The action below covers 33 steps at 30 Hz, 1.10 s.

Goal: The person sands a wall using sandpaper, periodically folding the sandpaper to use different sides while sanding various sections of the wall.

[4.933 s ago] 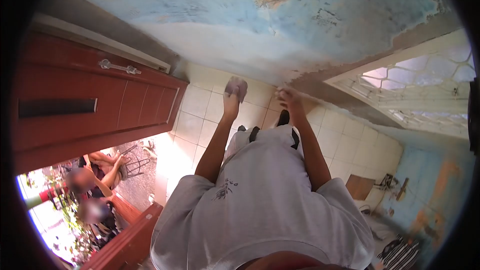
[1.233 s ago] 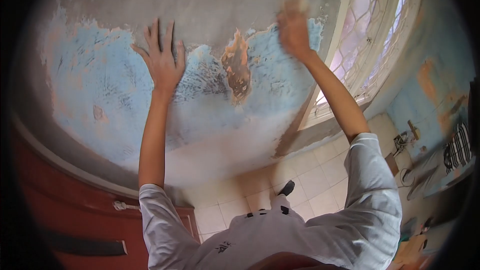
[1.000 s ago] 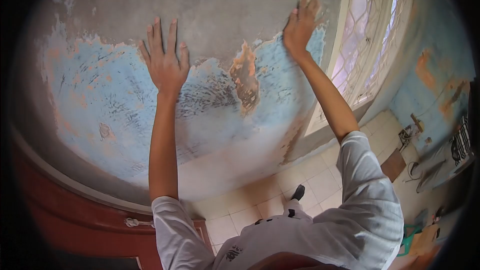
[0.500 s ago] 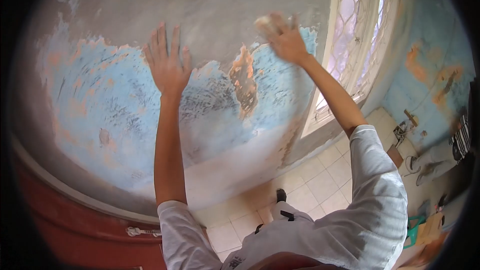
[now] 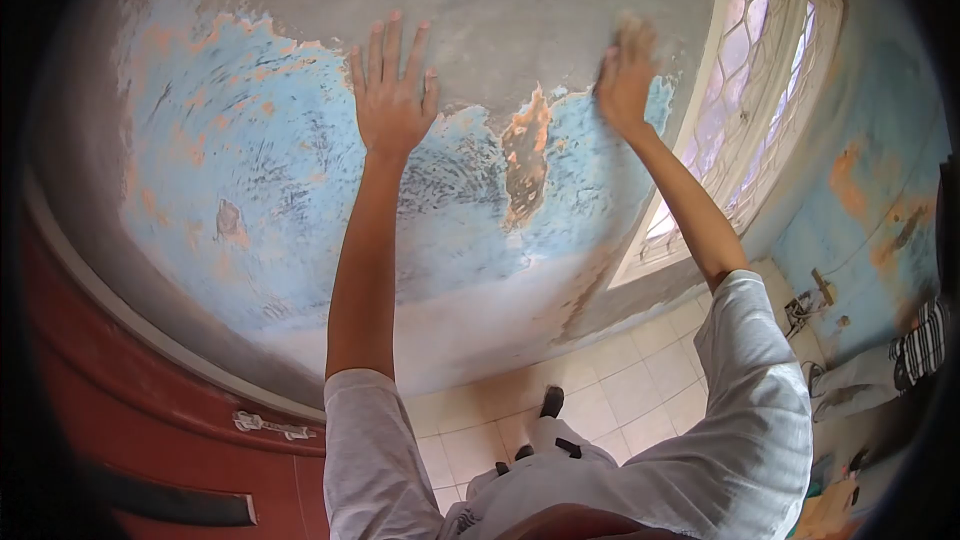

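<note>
My left hand [image 5: 392,100] lies flat on the wall [image 5: 450,0], fingers spread, at the edge between the grey surface and the peeling blue paint [image 5: 290,160]. To its right, my right hand [image 5: 627,80] presses against the wall near the window, its fingertips blurred. A pale, blurred piece shows at those fingertips, under the fingers; its kind cannot be made out. Between the hands and a little lower is a bare brown patch [image 5: 526,160] with orange edges.
A white window with a patterned grille [image 5: 735,90] is at the right. At the lower left stands a red door [image 5: 200,440] with a handle [image 5: 272,426]. White floor tiles [image 5: 630,390] lie below. Another person's striped garment [image 5: 920,345] shows at the far right.
Both hands have gone from low in front of the body up to the wall. Over the last second my right hand swept left, then back right; my left hand stayed flat on the wall.
</note>
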### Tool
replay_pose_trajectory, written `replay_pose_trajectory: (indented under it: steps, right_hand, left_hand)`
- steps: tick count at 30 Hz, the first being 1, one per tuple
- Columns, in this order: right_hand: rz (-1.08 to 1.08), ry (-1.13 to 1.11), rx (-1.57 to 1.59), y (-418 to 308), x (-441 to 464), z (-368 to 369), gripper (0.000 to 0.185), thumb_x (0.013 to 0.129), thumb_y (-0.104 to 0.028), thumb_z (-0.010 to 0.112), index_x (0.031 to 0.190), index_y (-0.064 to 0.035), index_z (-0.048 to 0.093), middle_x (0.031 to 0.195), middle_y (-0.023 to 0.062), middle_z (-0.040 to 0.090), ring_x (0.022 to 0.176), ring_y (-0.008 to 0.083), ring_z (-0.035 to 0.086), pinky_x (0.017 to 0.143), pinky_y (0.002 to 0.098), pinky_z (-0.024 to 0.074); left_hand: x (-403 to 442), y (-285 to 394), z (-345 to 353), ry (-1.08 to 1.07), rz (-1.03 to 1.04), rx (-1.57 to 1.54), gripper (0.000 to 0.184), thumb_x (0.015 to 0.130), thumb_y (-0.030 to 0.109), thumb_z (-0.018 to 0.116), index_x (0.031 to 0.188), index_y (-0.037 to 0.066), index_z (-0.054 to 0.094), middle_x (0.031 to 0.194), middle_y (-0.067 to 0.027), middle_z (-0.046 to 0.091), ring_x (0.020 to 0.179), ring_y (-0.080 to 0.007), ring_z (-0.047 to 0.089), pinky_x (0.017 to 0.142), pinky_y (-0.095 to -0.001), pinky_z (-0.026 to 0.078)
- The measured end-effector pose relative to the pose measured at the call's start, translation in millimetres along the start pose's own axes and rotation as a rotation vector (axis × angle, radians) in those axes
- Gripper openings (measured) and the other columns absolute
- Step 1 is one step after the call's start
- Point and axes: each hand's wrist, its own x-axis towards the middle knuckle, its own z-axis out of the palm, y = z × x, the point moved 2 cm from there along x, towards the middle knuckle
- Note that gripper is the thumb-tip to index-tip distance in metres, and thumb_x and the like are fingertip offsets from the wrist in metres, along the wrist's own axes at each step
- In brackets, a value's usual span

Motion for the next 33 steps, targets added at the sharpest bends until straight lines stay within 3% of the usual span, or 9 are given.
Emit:
replay_pose_trajectory:
  steps: [2,9,13,15,17,21,26,29,33]
  right_hand:
    - [-0.821,-0.486,-0.226,-8,-16,-6,0.053,0.109,-0.029,0.043,0.162,-0.023,0.042,0.169,0.0226,0.029,0.157,0.0391,0.026,0.118,0.079,0.009]
    - [0.101,0.042,0.009,-2,-9,3,0.057,0.109,-0.029,0.043,0.165,-0.0244,0.035,0.171,0.0228,0.025,0.158,0.0408,0.024,0.12,0.0752,0.005]
    - [-0.765,-0.749,-0.171,-2,-33,-27,0.057,0.109,-0.028,0.042,0.165,-0.0182,0.034,0.172,0.0235,0.021,0.157,0.0478,0.02,0.122,0.0735,0.0093]
    - [-0.616,-0.496,-0.207,25,-36,-15,0.058,0.108,-0.024,0.045,0.165,-0.0182,0.034,0.172,0.0202,0.024,0.158,0.0454,0.021,0.124,0.0711,0.013]
    - [0.242,-0.025,-0.042,30,-26,-19,0.059,0.105,-0.019,0.049,0.163,-0.0149,0.038,0.169,0.0252,0.027,0.156,0.0409,0.028,0.122,0.0744,0.0141]
    - [-0.585,-0.61,-0.079,23,-37,-41,0.059,0.106,-0.013,0.045,0.164,-0.0176,0.036,0.171,0.0166,0.03,0.157,0.0383,0.029,0.121,0.0738,0.0122]
    - [0.086,-0.153,-0.186,48,-19,-36,0.079,0.091,-0.008,0.057,0.166,-0.0205,0.034,0.169,0.01,0.036,0.159,0.0346,0.026,0.123,0.0726,0.0146]
    - [-0.481,-0.511,-0.27,38,-30,-47,0.075,0.094,-0.008,0.055,0.165,-0.0201,0.035,0.169,0.0112,0.036,0.158,0.0358,0.027,0.121,0.0745,0.014]
    - [-0.261,-0.325,-0.253,51,-23,-53,0.084,0.089,-0.008,0.059,0.166,-0.0257,0.032,0.17,0.0052,0.035,0.158,0.0304,0.03,0.121,0.0761,0.0164]
  left_hand:
    - [0,-1,0,-0.008,-0.002,0.019,0.056,0.104,0.032,0.049,0.16,0.026,0.046,0.169,-0.0076,0.037,0.155,-0.0324,0.034,0.127,-0.0573,0.022]
    - [1,3,0,-0.019,-0.002,0.049,0.059,0.103,0.028,0.05,0.161,0.026,0.044,0.169,-0.0074,0.036,0.155,-0.0319,0.035,0.128,-0.0565,0.021]
    - [1,5,1,-0.041,0.004,0.052,0.059,0.102,0.026,0.051,0.161,0.026,0.044,0.169,-0.0076,0.036,0.154,-0.0326,0.035,0.128,-0.0567,0.02]
    - [1,5,1,-0.028,0.001,0.058,0.059,0.102,0.025,0.052,0.161,0.026,0.045,0.169,-0.0073,0.036,0.155,-0.0324,0.034,0.128,-0.057,0.02]
    - [2,6,0,-0.026,-0.001,0.047,0.058,0.102,0.026,0.051,0.16,0.026,0.046,0.17,-0.007,0.035,0.155,-0.0323,0.034,0.128,-0.0572,0.02]
    - [1,3,2,-0.019,0.009,0.053,0.056,0.104,0.028,0.048,0.16,0.025,0.047,0.171,-0.0061,0.034,0.156,-0.032,0.032,0.128,-0.0572,0.019]
    - [1,5,2,-0.001,0.012,0.047,0.056,0.105,0.029,0.045,0.161,0.026,0.045,0.171,-0.0057,0.033,0.157,-0.0315,0.031,0.128,-0.0566,0.02]
    - [1,6,-1,-0.01,0.008,0.043,0.056,0.105,0.029,0.045,0.161,0.025,0.045,0.171,-0.0055,0.033,0.157,-0.0314,0.031,0.128,-0.0564,0.019]
    - [1,7,0,-0.026,0.005,0.038,0.056,0.106,0.03,0.044,0.162,0.025,0.043,0.172,-0.0059,0.031,0.158,-0.0308,0.028,0.129,-0.0555,0.015]
